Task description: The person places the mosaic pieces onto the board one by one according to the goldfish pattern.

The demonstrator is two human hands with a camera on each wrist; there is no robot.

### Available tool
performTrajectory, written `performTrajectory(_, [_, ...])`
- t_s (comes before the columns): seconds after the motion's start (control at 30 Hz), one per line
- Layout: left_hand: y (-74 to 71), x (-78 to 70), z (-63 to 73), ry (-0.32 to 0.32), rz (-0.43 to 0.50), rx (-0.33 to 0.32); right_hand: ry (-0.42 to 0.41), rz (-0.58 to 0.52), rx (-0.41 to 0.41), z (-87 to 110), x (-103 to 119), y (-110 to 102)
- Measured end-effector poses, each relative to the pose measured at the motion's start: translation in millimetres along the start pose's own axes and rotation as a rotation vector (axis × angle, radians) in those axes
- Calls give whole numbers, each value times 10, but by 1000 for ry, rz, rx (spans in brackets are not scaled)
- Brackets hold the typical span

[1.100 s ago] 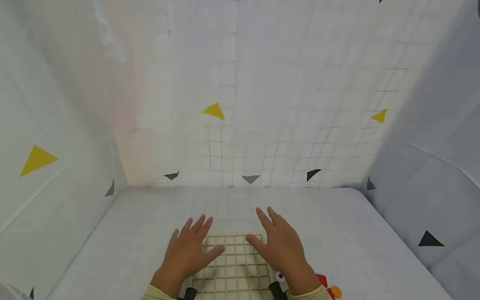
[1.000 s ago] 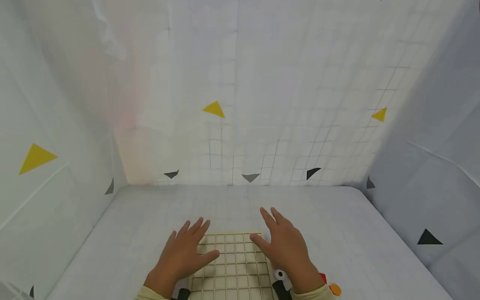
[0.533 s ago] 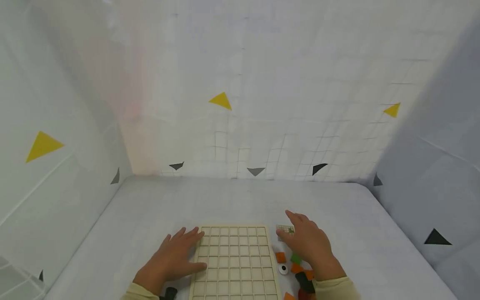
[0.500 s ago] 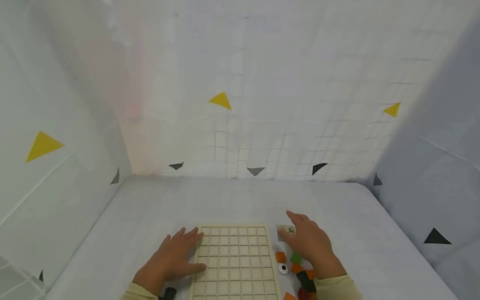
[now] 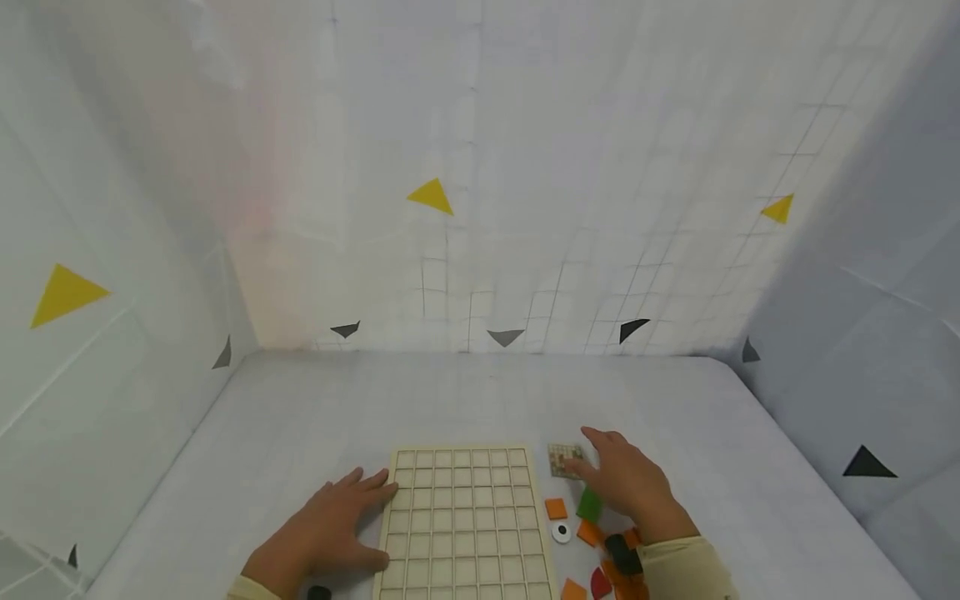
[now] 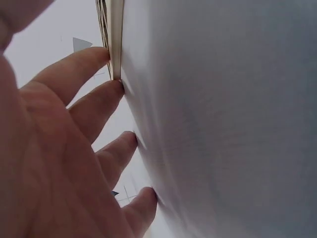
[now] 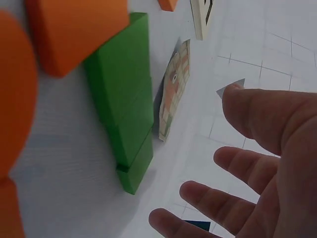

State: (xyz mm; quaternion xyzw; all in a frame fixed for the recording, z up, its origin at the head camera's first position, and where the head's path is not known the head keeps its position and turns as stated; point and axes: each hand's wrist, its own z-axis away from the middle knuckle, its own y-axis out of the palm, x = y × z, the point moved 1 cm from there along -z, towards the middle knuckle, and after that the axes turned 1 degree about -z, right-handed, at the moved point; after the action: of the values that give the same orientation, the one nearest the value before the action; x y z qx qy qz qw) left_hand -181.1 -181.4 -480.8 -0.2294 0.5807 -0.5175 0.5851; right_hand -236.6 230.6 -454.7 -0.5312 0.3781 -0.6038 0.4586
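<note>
The card (image 5: 558, 456) lies off the board's (image 5: 465, 497) far right corner (long axis unclear), nearer the right hand (image 5: 630, 477), which hovers apart, fingers spread, holding nothing. The left hand (image 5: 333, 525), also spread, touches the board's left edge without gripping. 1 board, 1 card, 1 eye (image 5: 562, 532); orange tiles (image 5: 556, 508) overlap, uncountable.

The bottom edge of your head view cuts off the near end of the board (image 5: 463, 520), both your sleeves (image 5: 686, 567), the lowest orange block (image 5: 574, 591) and the black knob (image 5: 318, 593) by your left hand (image 5: 330, 527). Your right hand (image 5: 630, 479) covers a corner of the card (image 5: 559, 457), whose print is too small to make out. A black lump (image 5: 622, 552) hides some orange pieces (image 5: 589, 533). In your right wrist view, the nearest orange shapes (image 7: 15, 89) are cropped and blurred.
</note>
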Motion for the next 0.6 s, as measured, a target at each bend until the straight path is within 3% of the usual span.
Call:
performTrajectory(0.27, [-114, 11, -60, 72, 13, 12, 3, -9, 27, -20, -102, -29])
performTrajectory(0.6, [-37, 59, 27, 7, -13, 50, -19, -21, 88, 45, -106, 40])
